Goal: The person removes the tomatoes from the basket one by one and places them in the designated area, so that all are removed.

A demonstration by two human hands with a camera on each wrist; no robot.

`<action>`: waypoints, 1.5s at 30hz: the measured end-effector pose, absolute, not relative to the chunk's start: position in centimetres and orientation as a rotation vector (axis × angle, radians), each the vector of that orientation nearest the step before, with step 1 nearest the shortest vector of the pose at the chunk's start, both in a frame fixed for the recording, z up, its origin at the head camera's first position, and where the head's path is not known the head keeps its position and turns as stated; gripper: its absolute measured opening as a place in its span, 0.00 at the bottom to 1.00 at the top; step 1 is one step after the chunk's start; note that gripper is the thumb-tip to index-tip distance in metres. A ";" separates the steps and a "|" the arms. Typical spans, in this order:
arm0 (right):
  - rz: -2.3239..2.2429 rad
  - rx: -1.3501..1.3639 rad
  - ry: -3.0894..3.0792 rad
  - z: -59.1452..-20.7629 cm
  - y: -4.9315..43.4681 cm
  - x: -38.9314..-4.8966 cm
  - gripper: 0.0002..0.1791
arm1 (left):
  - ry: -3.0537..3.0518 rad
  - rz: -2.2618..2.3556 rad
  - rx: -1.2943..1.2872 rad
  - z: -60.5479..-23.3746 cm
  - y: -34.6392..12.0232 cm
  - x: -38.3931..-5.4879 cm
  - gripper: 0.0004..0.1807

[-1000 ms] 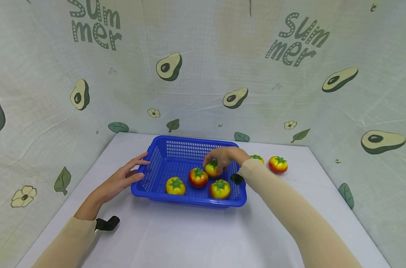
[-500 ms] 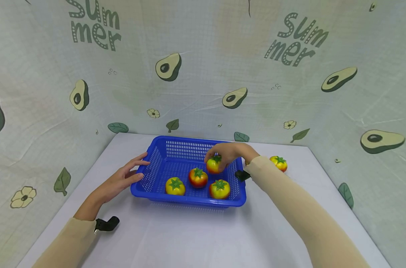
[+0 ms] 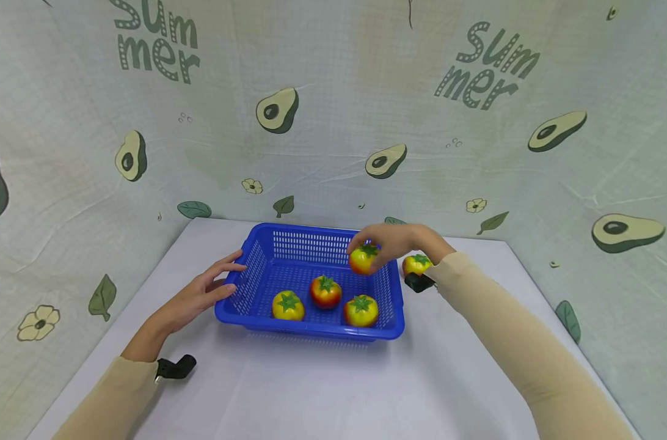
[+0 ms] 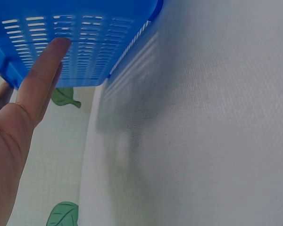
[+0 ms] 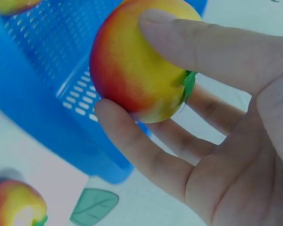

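My right hand (image 3: 391,239) holds a red-and-yellow toy tomato (image 5: 137,61) with a green leafy top, thumb on one side and fingers on the other. It is above the back right part of a blue slotted plastic basket (image 3: 308,327). My left hand (image 3: 201,290) rests against the basket's left rim with fairly straight fingers; the left wrist view shows a finger (image 4: 45,75) along the outer wall. Inside the basket lie a yellow tomato (image 3: 288,306), a redder tomato (image 3: 325,292) and a yellow-red tomato (image 3: 361,311).
Another tomato (image 3: 416,264) sits on the white table (image 3: 311,391), just right of the basket and partly behind the right wrist. Patterned cloth (image 3: 322,122) hangs behind and at both sides. Black wrist mounts (image 3: 176,368) stick out from the sleeves.
The right hand has lifted the tomato from the basket floor, moving up and right. The right arm now hides the farther tomato on the table. The left hand and basket stay put.
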State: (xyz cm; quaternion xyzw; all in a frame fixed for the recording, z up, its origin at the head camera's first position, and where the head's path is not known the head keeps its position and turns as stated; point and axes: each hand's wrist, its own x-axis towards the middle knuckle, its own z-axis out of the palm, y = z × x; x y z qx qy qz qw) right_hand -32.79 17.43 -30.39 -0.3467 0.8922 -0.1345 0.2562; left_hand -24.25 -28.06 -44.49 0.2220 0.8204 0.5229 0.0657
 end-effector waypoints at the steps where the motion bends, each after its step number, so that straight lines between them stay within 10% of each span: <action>1: -0.370 -0.938 2.428 -30.2 17.7 -32.7 0.29 | 2.476 1.576 0.669 -44.5 -28.1 -24.3 0.25; 45: -0.509 -0.623 2.815 -30.6 35.0 -30.1 0.27 | 2.486 1.569 0.658 -44.8 -28.0 -24.3 0.25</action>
